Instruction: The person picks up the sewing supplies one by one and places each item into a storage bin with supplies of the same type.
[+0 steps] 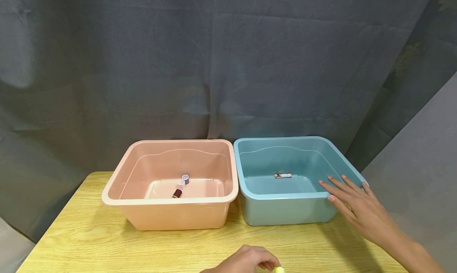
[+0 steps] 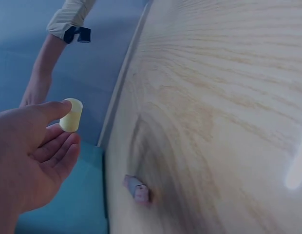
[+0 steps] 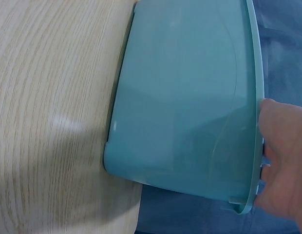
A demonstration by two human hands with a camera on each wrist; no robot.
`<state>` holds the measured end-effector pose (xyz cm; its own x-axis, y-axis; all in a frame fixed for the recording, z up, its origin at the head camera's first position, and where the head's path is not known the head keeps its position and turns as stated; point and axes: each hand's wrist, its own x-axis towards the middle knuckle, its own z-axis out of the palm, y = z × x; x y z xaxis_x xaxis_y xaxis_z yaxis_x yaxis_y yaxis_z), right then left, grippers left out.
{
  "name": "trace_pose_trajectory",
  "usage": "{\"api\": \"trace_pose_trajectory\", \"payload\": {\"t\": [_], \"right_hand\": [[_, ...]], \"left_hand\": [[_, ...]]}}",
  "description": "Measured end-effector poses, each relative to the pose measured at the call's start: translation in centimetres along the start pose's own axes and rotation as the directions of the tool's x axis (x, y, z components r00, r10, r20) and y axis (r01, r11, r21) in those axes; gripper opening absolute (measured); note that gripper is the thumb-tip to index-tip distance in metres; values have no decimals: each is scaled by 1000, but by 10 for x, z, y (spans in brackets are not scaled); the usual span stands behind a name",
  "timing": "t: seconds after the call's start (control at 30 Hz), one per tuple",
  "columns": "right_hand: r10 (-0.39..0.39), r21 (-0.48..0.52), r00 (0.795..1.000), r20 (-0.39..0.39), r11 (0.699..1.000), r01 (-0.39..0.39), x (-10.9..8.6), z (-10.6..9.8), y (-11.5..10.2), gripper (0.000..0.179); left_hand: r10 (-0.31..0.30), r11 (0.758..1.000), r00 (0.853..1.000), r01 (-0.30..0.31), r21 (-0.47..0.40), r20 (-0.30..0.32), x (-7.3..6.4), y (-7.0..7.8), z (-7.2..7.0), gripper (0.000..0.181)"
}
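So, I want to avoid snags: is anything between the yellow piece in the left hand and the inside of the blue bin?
Only the blue bin itself: its front wall faces the yellow piece. The right hand is off to the right, not between them.

Head and closer wrist views share blue tub [image 1: 289, 211]

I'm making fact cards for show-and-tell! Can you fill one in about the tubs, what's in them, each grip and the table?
Pink tub: left side; holds a dark red cylinder, a whitish cylinder and a greyish cylinder
Blue tub: right side; holds a small white-and-brown item
Left grip: pinches a yellow cylinder
Right grip: fingers spread, at the blue tub's right rim
Table: wooden; one small blurred item lies on it
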<state>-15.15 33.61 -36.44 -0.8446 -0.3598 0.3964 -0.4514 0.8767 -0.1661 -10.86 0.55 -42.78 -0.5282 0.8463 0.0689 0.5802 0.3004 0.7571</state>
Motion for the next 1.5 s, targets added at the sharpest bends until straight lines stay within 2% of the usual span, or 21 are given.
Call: {"api": "trace_pose_trajectory", "payload": {"t": [0.07, 0.1, 0.3, 0.47, 0.5, 0.6, 0.7, 0.8, 0.93, 1.1, 1.2, 1.3, 1.5], "right_hand": [[-1, -2, 1000, -2, 1000, 1, 0, 0, 0, 47], [-1, -1, 1000, -3, 1000, 1, 0, 0, 0, 47], [-4, -4, 1000, -5, 1000, 4, 0, 0, 0, 48], [-2, -3, 1000, -6, 1000, 2, 0, 0, 1, 47], [0, -2, 1000, -4, 1000, 0, 0, 1, 1, 48], [5, -2, 1000, -5, 1000, -6, 0, 1, 1, 48], [11, 3, 1000, -3, 1000, -11, 0, 1, 1, 47], [13, 2, 1000, -3, 1000, -13, 0, 0, 1, 47], [10, -2, 1000, -2, 1000, -10, 0, 0, 0, 47], [10, 0, 1000, -2, 1000, -10, 0, 0, 0, 47], [13, 2, 1000, 2, 1000, -13, 0, 0, 0, 47], [18, 1, 1000, 6, 1000, -18, 0, -1, -1, 47], [13, 0, 1000, 4, 1000, -13, 0, -1, 0, 47]], "left_hand": [[-19, 1000, 1000, 19, -21, -7, -2, 3, -4, 34], [-38, 998, 999, 37, -60, -12, -4, 5, -7, 34], [-69, 976, 995, 52, -211, -78, -14, 13, -17, 31], [-49, 994, 984, 31, -104, -173, -20, 18, -25, 28], [-26, 998, 980, 14, -62, -199, -21, 18, -27, 27], [20, 1000, 965, -17, 15, -262, -23, 20, -36, 23], [65, 993, 943, -29, 115, -325, -26, 23, -48, 23], [75, 991, 923, -27, 132, -378, -30, 27, -63, 24], [95, 991, 888, -42, 127, -451, -34, 29, -81, 24], [113, 988, 855, -45, 145, -505, -40, 29, -100, 27], [145, 981, 832, -49, 189, -535, -42, 27, -112, 28], [136, 984, 819, -46, 172, -557, -45, 26, -124, 27], [21, 994, 817, 45, 101, -577, -52, 22, -149, 23]]}}
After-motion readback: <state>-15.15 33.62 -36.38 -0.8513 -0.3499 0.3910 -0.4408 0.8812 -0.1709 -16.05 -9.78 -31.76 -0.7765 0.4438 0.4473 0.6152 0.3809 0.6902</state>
